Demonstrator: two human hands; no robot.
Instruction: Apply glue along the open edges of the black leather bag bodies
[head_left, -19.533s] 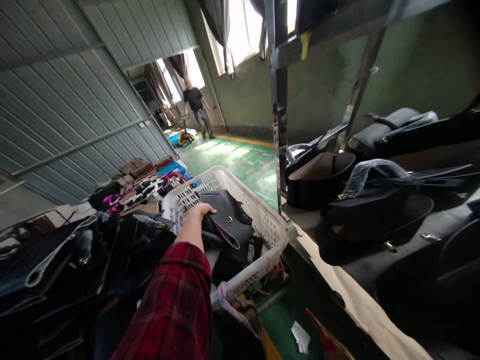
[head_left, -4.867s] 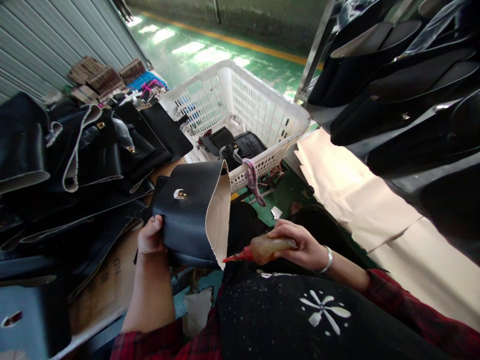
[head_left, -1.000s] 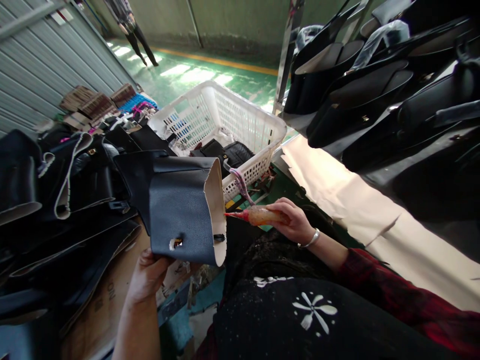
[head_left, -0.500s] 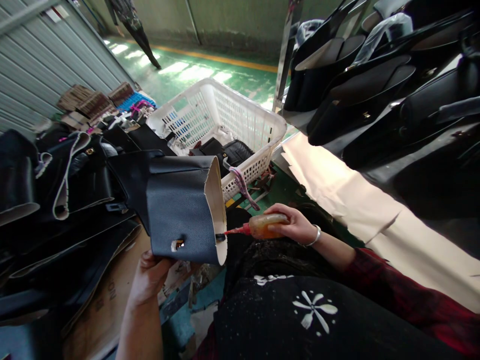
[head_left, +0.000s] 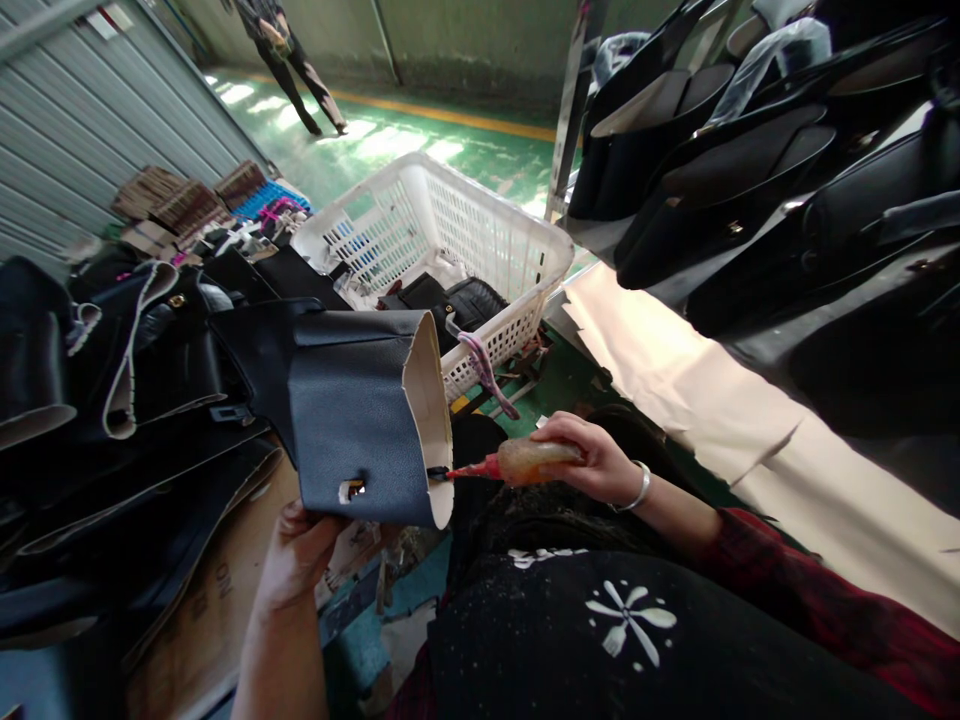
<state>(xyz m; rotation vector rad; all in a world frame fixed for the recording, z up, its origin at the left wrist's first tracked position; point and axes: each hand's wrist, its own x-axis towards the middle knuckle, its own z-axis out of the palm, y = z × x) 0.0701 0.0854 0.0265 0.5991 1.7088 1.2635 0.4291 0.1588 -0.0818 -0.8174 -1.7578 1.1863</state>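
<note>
A black leather bag piece (head_left: 360, 410) with a pale inner lining is held up at the centre left, its open end facing right. My left hand (head_left: 300, 555) grips its lower left corner from below, just left of a small gold clasp (head_left: 352, 489). In my right hand (head_left: 596, 460) is a squeeze bottle (head_left: 529, 462) of amber liquid, lying nearly level. Its red nozzle points left, with the tip at the lower part of the open edge, beside a small dark tab (head_left: 437, 473).
A white plastic basket (head_left: 495, 225) holding black pieces stands beyond the bag piece. More black bag pieces (head_left: 172, 350) lie at left over cardboard (head_left: 217, 600). Black bags (head_left: 735, 190) fill a rack at right, above beige sheeting (head_left: 720, 400). A person (head_left: 289, 60) stands far back.
The bottle and my right hand have shifted slightly right and down. The bag piece has moved slightly left. The person in the background has changed stance and shows more of both legs.
</note>
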